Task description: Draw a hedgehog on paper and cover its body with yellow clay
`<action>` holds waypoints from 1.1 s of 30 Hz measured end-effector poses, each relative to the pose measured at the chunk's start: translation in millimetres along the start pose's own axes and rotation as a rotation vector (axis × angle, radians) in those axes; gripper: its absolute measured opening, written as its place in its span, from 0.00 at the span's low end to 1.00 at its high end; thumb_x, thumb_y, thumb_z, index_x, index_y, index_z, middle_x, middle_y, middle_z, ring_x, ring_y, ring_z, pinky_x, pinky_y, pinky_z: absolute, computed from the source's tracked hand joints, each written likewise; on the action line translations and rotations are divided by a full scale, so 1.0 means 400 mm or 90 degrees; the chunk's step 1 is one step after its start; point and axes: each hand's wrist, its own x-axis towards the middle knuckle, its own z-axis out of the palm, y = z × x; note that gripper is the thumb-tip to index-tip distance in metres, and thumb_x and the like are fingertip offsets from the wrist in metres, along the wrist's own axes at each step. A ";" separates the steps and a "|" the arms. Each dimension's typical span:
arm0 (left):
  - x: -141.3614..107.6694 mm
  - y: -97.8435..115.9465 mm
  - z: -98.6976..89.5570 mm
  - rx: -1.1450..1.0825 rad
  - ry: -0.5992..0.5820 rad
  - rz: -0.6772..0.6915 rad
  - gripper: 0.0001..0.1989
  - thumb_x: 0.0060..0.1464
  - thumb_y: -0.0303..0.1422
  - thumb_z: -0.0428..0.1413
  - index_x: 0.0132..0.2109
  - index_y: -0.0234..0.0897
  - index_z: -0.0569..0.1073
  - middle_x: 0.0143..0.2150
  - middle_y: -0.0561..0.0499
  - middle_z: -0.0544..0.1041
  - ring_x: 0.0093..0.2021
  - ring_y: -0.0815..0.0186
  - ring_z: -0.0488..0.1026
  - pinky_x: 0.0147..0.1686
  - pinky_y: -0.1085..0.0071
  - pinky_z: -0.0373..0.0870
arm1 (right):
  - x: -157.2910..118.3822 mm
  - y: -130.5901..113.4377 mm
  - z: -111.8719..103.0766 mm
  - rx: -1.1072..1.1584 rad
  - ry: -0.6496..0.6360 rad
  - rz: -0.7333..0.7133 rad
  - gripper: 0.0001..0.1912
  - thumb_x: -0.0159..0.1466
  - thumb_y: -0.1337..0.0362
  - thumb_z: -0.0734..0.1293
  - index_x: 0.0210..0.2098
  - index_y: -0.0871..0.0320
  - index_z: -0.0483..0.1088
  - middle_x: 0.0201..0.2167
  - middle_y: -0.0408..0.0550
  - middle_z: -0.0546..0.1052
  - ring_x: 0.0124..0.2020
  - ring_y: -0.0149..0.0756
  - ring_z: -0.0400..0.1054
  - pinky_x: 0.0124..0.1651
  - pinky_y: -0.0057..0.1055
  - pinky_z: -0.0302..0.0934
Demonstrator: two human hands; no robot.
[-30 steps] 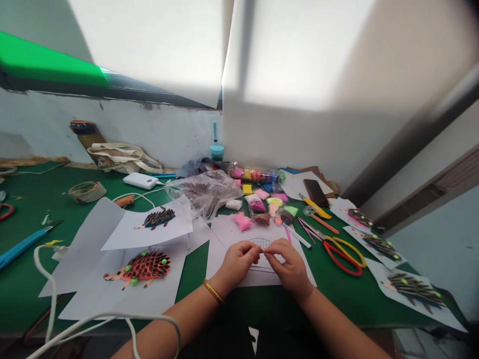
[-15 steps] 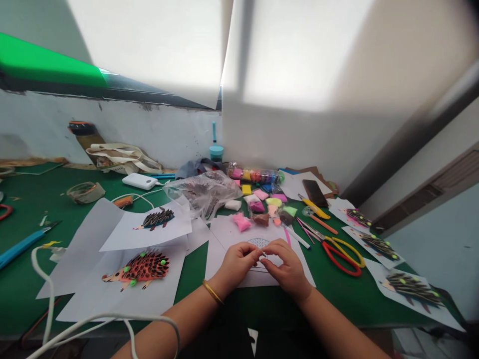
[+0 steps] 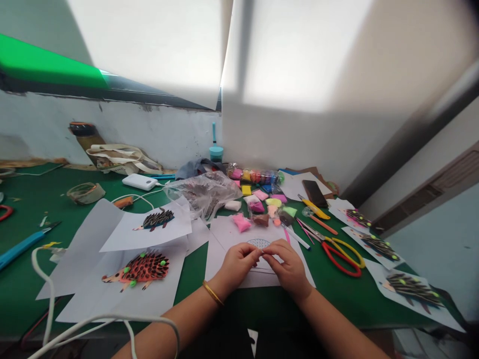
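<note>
My left hand and my right hand meet fingertip to fingertip over a sheet of white paper. Both are pinched closed, and whatever lies between the fingertips is too small to make out. Beneath them, partly covered, a scale-patterned drawing shows on the paper. A pink packet of clay rests on the sheet's upper part, just beyond my left hand. To the right of the drawing lies a white marker pen, with a pink strip beside it.
Red-and-yellow scissors, an orange-handled tool and a yellow cutter lie at right. Several clay packets and a plastic bag are behind. Hedgehog pictures flank both sides. A white cable loops at front left.
The fingertips of my two hands have closed tighter together; the right thumb and forefinger, slightly apart before, now meet. Nothing else on the table has moved.
</note>
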 end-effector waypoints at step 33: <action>0.001 -0.006 -0.003 -0.020 -0.005 -0.004 0.17 0.51 0.45 0.60 0.30 0.33 0.75 0.24 0.53 0.71 0.26 0.68 0.66 0.28 0.73 0.62 | 0.004 -0.009 0.007 0.018 -0.021 -0.014 0.05 0.65 0.67 0.67 0.39 0.54 0.74 0.32 0.47 0.74 0.37 0.38 0.68 0.39 0.36 0.65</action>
